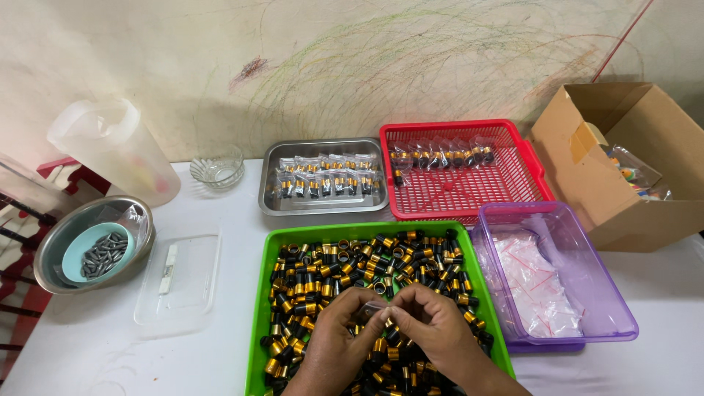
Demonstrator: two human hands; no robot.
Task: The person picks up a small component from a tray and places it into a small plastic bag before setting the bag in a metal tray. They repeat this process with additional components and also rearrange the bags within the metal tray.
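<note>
both hands meet over the green tray point(258, 308), which is full of black and gold caps point(345, 268). left hand point(334, 334) and right hand point(433, 323) pinch a small clear bag point(374, 312) between the fingertips, fingers closed on it; can't tell what's inside. steel tray point(273, 183) and red basket point(528, 165) behind hold filled bags. purple tub point(623, 323) of empty bags sits to the right, cardboard box point(587, 176) beyond it.

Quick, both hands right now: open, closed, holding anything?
Left hand: closed, pinching a small clear plastic bag over the green tray.
Right hand: closed, fingers on the same bag.
</note>
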